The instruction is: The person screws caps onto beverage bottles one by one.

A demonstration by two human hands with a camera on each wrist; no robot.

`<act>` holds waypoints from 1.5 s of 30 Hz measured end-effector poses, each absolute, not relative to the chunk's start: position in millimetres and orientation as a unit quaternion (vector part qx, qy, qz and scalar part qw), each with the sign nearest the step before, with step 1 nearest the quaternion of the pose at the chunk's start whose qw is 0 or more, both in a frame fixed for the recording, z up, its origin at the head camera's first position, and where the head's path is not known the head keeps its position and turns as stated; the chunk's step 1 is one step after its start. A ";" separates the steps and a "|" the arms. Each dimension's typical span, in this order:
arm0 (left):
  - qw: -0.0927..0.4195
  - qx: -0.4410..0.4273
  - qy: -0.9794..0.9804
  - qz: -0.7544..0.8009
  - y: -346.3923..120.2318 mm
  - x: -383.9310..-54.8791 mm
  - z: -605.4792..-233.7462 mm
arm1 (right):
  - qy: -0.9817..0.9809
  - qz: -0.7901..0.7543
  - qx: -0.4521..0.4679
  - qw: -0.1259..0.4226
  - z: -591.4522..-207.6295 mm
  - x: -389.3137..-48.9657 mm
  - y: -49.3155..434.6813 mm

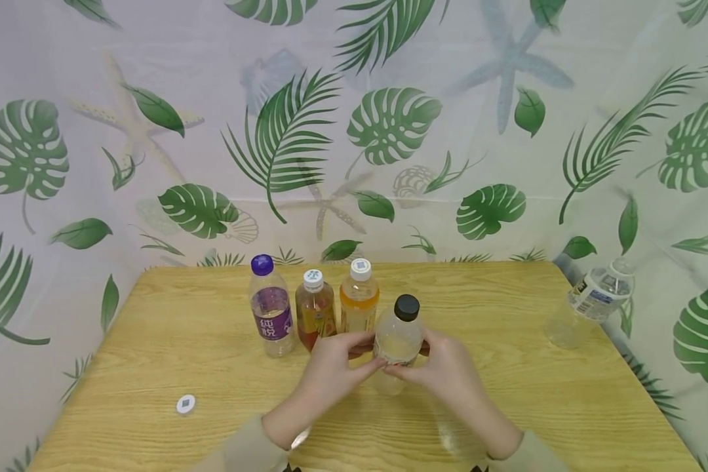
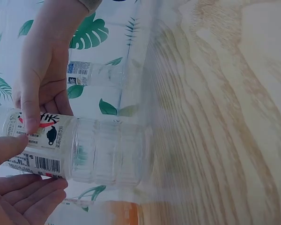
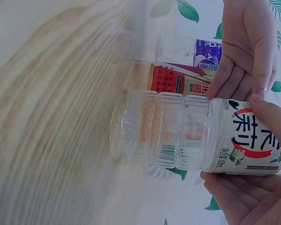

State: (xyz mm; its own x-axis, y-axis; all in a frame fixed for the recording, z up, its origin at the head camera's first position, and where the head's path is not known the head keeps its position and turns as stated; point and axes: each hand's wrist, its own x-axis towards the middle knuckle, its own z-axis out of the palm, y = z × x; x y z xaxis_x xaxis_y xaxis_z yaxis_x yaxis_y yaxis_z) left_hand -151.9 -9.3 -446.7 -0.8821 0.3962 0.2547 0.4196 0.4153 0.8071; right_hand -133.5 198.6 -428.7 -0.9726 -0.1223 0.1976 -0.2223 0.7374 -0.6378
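Both hands hold a clear plastic bottle (image 1: 396,344) with a black cap (image 1: 407,308) upright near the middle of the table. My left hand (image 1: 335,366) grips its left side, and my right hand (image 1: 450,375) its right side. The thumbs meet on the front of its white label (image 3: 246,136), while the other fingers reach around the sides. Below the label, the ribbed lower part (image 2: 110,152) shows clear. Its base is close to the tabletop; whether it touches, I cannot tell.
Behind stand a purple-labelled bottle (image 1: 273,321) with a blue cap, a white-capped bottle of brown drink (image 1: 315,311) and a white-capped bottle with an orange band (image 1: 360,303). An uncapped clear bottle (image 1: 592,298) stands at the right edge. A white cap (image 1: 185,404) lies front left.
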 end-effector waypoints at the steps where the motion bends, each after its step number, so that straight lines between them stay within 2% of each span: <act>1: 0.016 -0.241 -0.842 -0.482 -7.5 -152.1 -446.8 | -0.929 0.351 0.095 0.073 -429.1 -134.7 200.2; 8: 0.027 -0.230 -0.845 -0.483 4.6 -153.7 -448.5 | -0.927 0.352 0.097 0.084 -433.2 -144.8 209.1; 24: 0.012 -0.214 -0.855 -0.472 16.4 -156.2 -457.2 | -0.930 0.349 0.083 0.081 -429.9 -167.2 219.1; 38: -0.023 -0.191 -0.855 -0.482 23.7 -152.0 -462.3 | -0.930 0.353 0.068 0.071 -437.2 -183.7 219.9; 45: -0.014 -0.175 -0.863 -0.474 27.1 -153.2 -460.1 | -0.923 0.372 0.067 0.067 -438.7 -193.3 217.0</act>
State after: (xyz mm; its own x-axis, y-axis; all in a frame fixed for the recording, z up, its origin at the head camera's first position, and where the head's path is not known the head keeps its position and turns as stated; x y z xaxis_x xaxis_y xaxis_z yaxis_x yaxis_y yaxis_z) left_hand -153.2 27.1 -460.1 -0.9386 0.3149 0.1411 0.2880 0.4897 0.8230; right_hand -193.3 217.0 -438.7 -0.9821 -0.0736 0.1735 -0.1734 0.7140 -0.6783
